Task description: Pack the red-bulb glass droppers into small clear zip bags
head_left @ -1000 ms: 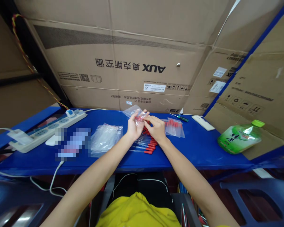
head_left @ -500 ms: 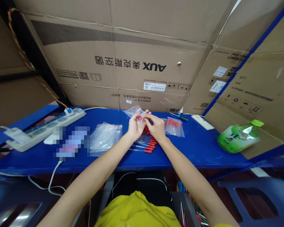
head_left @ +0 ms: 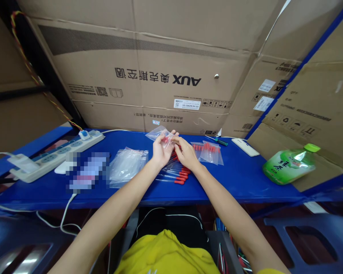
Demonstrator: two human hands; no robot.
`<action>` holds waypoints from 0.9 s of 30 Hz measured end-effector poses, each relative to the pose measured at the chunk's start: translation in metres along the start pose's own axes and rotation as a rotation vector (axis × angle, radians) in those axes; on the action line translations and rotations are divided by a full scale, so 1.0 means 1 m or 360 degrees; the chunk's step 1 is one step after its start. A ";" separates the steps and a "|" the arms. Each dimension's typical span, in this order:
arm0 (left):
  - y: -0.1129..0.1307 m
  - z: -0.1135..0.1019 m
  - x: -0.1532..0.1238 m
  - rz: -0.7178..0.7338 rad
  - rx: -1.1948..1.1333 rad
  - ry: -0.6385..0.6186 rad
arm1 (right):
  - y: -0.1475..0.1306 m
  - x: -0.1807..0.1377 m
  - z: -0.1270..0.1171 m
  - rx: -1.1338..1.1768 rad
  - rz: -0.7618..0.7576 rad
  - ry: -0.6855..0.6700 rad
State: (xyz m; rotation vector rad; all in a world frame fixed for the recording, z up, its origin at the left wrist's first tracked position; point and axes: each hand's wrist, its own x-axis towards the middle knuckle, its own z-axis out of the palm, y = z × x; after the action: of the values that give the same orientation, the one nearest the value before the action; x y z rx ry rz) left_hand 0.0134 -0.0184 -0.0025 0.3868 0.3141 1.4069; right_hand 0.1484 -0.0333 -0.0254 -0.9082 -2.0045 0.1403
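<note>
My left hand (head_left: 161, 151) is closed around a clear zip bag (head_left: 157, 134), whose far end sticks out past the fingers. Something red, like dropper bulbs, shows through the plastic at the palm. My right hand (head_left: 186, 151) pinches the near edge of the same bag; its fingertips partly hide that edge. Below the hands lies a fanned pile of droppers (head_left: 179, 178), clear thin tubes with red bulbs. Filled bags of red-bulbed droppers (head_left: 211, 152) rest just right of my right hand. A stack of flat, clear zip bags (head_left: 128, 167) is left of the pile.
A white power strip (head_left: 60, 152) and a blurred phone (head_left: 88, 171) with a cable lie at left. A screwdriver (head_left: 221, 142), a white slab-like device (head_left: 245, 147) and a green tea bottle (head_left: 290, 165) are at right. Cardboard (head_left: 160, 49) walls the blue table (head_left: 231, 186).
The left hand and the bag have shifted slightly left, and the bag's far end spreads a little more. The right hand has also moved slightly left, still at the bag's edge.
</note>
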 end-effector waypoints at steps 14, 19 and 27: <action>0.032 -0.011 0.020 0.0322 -0.0188 0.0271 | 0.040 -0.008 -0.047 -0.0224 0.0238 -0.0501; 0.039 -0.004 0.014 0.0343 -0.0104 0.0043 | 0.046 -0.011 -0.046 0.0023 0.0348 -0.0748; 0.045 0.005 0.004 0.0401 -0.0032 -0.0159 | 0.038 -0.006 -0.050 0.0212 0.0336 -0.0628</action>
State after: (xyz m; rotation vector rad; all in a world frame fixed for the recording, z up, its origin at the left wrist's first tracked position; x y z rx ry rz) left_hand -0.0242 -0.0098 0.0224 0.4913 0.1737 1.6295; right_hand 0.2099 -0.0217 -0.0164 -1.0666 -2.2186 0.6049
